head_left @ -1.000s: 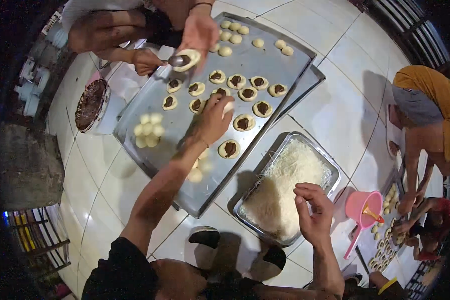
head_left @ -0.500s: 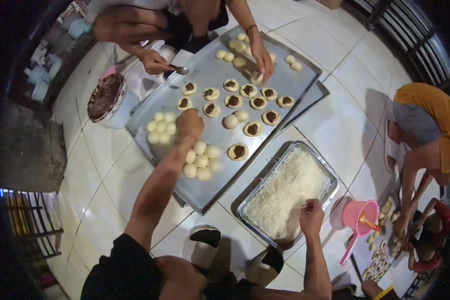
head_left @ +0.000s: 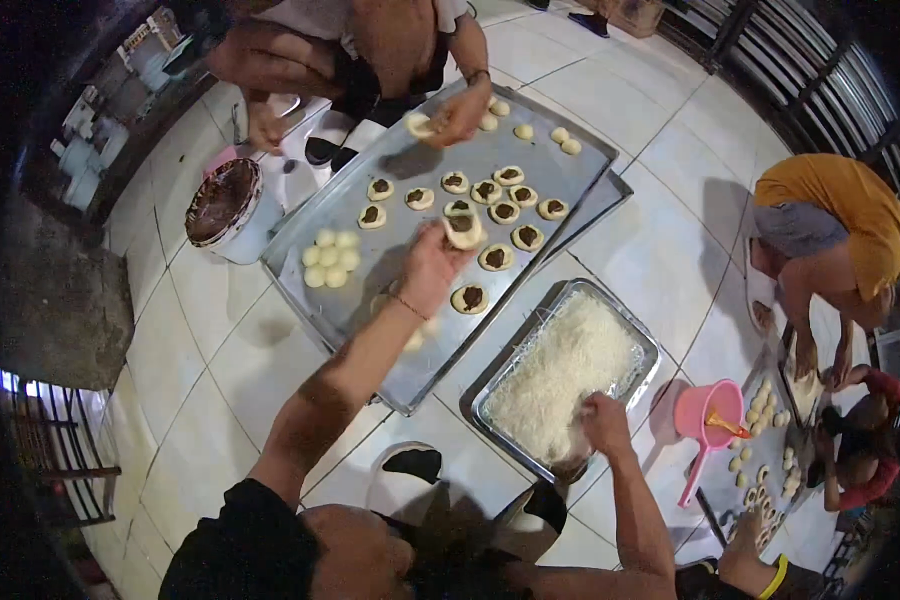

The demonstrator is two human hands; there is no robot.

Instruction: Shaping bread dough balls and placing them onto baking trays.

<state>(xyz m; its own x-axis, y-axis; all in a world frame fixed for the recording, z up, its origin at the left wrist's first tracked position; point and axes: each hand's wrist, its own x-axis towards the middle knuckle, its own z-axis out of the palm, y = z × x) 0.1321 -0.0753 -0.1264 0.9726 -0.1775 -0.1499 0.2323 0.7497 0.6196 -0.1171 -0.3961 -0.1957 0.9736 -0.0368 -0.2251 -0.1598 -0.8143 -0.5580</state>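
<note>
My left hand reaches over the large metal baking tray, its fingers closed on a dough piece with brown filling. Around it lie several flat dough rounds topped with the same filling, among them a filled dough round. A cluster of plain dough balls sits left of my wrist; more dough balls are partly hidden under my forearm. My right hand is curled at the near right part of a pile of pale shreds, like grated cheese, in a smaller metal tray. Its fingertips are hidden.
Across the tray, a co-worker's hand holds flattened dough. A bucket of brown filling stands at left. Right are a pink dipper with a brush and another tray of dough, near two more people. My feet are close below the trays.
My left hand has moved right and up from the dough balls to the filled rounds and now holds one. The co-worker has lifted dough off the tray. My right hand shifted slightly left.
</note>
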